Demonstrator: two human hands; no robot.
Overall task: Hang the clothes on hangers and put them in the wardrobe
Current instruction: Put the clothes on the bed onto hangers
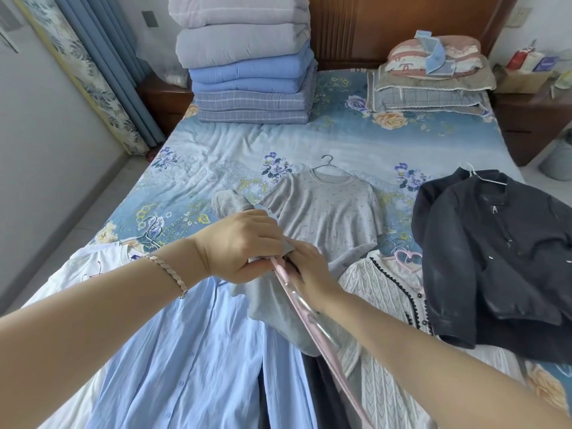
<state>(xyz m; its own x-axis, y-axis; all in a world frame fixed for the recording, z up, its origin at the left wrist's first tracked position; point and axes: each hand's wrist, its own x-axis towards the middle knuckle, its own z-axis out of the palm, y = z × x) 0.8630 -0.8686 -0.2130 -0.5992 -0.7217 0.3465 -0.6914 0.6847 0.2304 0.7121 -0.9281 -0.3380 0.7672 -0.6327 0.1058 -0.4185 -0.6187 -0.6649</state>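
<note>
A pink hanger (318, 340) against a grey top (272, 314).
It slants from grip toward viewer; left hand (241, 246) pinches top, right hand (309, 267) clasps hanger.

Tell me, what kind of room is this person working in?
Most likely a home bedroom: a bed with a floral blue sheet, a wooden headboard behind it, and folded quilts and pillows stacked at its head. A dark jacket on a hanger lies on it too.

Bare bedsheet (216, 144) behind and left of the grey top (328, 209), dark jacket (495, 258) close right, blue shirt (192, 351) and white cardigan (383, 292) crowding in front, quilt stack (247, 63) far behind
</note>
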